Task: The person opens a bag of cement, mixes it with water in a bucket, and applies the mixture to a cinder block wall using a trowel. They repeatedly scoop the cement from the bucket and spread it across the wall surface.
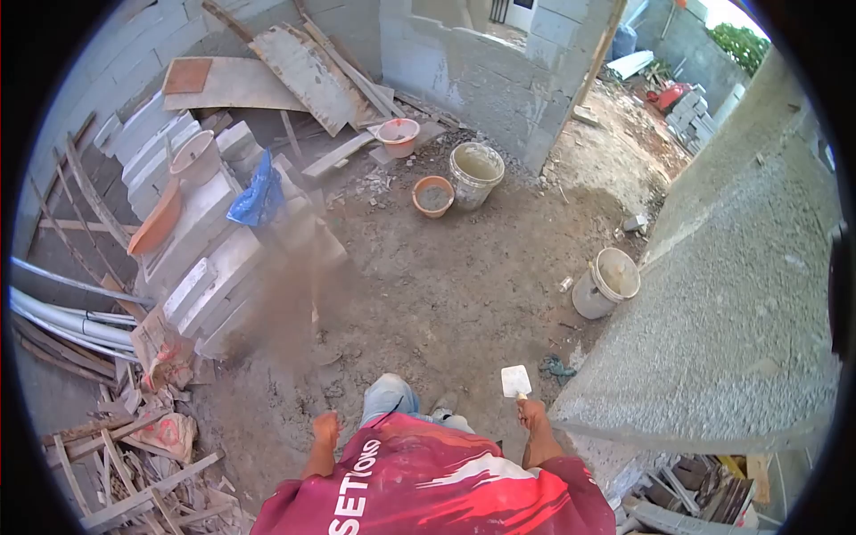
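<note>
My right hand (532, 413) is closed around the short handle of a trowel (515, 382) with a pale, nearly square blade pointing forward. Close to that blade, a dark greenish rag (557, 368) lies on the ground by the foot of the plastered wall (713, 330). Beside my left knee, my left hand (327, 428) hangs low with its fingers curled in, and nothing shows in it. Under both hands is rough, muddy ground (410, 294).
A white bucket (595, 294) stands by the right wall. Farther off are another bucket (475, 183), an orange basin of mortar (433, 198) and a pinkish basin (398, 143). Stacked blocks (209, 232) with a blue bag (257, 198) fill the left; scrap wood (134, 481) lies lower left.
</note>
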The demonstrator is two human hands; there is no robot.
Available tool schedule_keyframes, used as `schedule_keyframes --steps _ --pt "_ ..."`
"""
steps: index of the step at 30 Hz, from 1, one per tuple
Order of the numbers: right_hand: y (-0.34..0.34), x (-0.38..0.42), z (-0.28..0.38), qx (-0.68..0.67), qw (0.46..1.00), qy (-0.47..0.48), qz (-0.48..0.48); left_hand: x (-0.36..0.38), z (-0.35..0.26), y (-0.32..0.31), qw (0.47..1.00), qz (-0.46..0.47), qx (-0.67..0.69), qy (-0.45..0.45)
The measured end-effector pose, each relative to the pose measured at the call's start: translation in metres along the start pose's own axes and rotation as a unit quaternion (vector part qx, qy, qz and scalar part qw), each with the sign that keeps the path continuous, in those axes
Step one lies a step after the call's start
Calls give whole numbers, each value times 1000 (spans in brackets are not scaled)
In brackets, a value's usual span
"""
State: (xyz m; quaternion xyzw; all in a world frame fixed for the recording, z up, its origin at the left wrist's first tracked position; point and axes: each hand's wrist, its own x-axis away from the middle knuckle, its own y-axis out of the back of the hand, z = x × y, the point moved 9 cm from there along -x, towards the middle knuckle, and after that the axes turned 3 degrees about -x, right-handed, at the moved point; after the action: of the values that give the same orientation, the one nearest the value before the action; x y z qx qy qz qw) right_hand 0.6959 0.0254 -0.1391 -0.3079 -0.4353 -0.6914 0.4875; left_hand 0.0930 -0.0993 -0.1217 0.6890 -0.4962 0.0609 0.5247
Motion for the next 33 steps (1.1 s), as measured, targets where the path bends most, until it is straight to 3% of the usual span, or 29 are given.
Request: schedule_keyframes --steps 1,3,4,6,7,9,11,12,13,14,16,17,18,20,22,23,24,26,28,29,31,33 --pt "-15 -9 45 10 1000 27 9 -17 6 -10 942 -58 316 102" --pt "-53 -16 129 -22 994 91 54 -32 -61 10 969 -106 219 -34" --pt "-69 -22 163 -36 993 104 52 -43 -71 9 968 -106 226 -22" --pt "-106 -27 222 -86 986 124 75 -60 -100 15 981 -154 62 -104" --pt "-125 -26 247 -120 979 133 99 -68 -99 9 983 -148 61 -95" --pt "-154 -38 287 -124 976 142 111 -94 -64 -23 972 -80 217 53" --pt "-175 -47 319 -128 973 153 119 -105 -21 -66 898 -16 363 247" --pt "-186 -49 339 -120 973 146 129 -115 -46 -62 992 63 -21 105" --pt "-194 -49 360 -112 974 138 139 -113 -78 -68 905 131 -400 -62" --pt "-196 -48 381 -70 980 145 114 -123 -101 -67 906 138 -394 -61" --pt "-199 -58 419 -31 985 138 102 -124 -119 -53 920 179 -346 53" --pt "-207 -65 444 -5 984 147 101 -147 -124 -54 927 164 -332 60" --pt "-213 -77 469 25 981 170 85 -170 -130 -55 934 147 -318 67" --pt "-222 -94 513 94 973 207 48 -209 -196 -34 899 197 -391 -15" --pt "-235 -106 563 175 951 254 5 -291 -202 -28 943 124 -306 -31" --pt "-244 -112 588 218 934 282 -18 -348 -198 -23 988 18 -137 -69" --pt "-252 -121 605 211 938 275 -19 -383 -198 -4 990 -87 40 -105" --pt "-280 -138 649 299 892 339 -25 -426 -276 47 992 -80 96 -7" --pt "-308 -163 684 357 875 326 -11 -437 -390 102 993 -41 105 20" --pt "-325 -174 700 418 850 320 0 -456 -421 113 994 -45 96 25" --pt "-354 -194 731 436 849 299 18 -482 -476 141 970 -130 203 -22" --pt "-379 -213 757 459 843 278 36 -488 -525 143 967 -121 224 -4"
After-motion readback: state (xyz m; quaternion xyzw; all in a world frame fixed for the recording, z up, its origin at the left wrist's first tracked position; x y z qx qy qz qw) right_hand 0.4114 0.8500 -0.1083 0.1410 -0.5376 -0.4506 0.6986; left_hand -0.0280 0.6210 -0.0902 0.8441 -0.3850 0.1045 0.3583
